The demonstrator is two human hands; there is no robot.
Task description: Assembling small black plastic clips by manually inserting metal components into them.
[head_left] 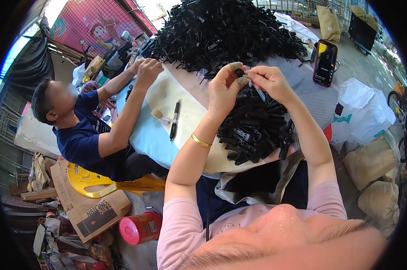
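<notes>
Bright daylight from top, blown out upper left; tarp [31, 67] shadowed; edges fisheye-bent, corners black.

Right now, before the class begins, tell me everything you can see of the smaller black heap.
The smaller heap is a loose jumble of narrow black parts, plastic by their look and shiny in places. They lie crisscrossed at many angles on the table, near the wearer's edge. The left hand and right hand are raised by its far end. Individual shapes blur together.
</notes>
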